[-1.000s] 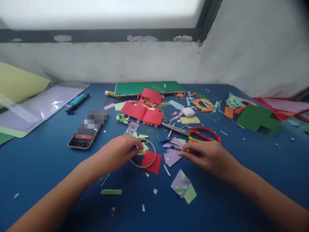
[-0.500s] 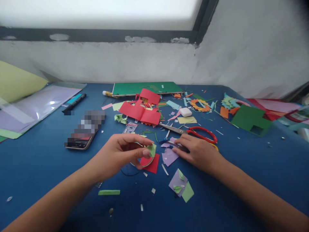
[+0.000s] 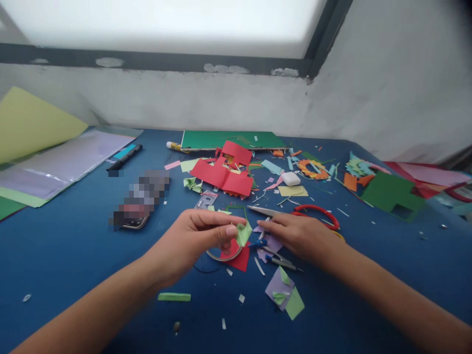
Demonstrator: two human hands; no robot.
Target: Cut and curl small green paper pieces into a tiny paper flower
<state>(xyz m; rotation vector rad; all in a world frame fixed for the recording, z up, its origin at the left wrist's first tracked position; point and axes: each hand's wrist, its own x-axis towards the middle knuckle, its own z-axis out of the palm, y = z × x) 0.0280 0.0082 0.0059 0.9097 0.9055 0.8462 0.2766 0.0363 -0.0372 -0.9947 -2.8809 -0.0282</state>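
My left hand pinches a small folded green paper between thumb and fingertips, above a roll of tape and a red paper square. My right hand rests over the scissors, covering part of them; their blades point left and their handles are red and yellow. Whether its fingers grip the scissors is hard to make out. A compass lies just below that hand, beside purple paper scraps. Closer to me is a purple square with green pieces on and beside it.
Red cut paper, a green board, a white case and many scraps cover the middle back. A phone, a black pen and plastic-sleeved sheets lie left. Green paper lies right.
My right hand has moved off the compass and onto the scissors. The compass now lies uncovered. My left hand still holds the green paper. The view has shifted slightly.
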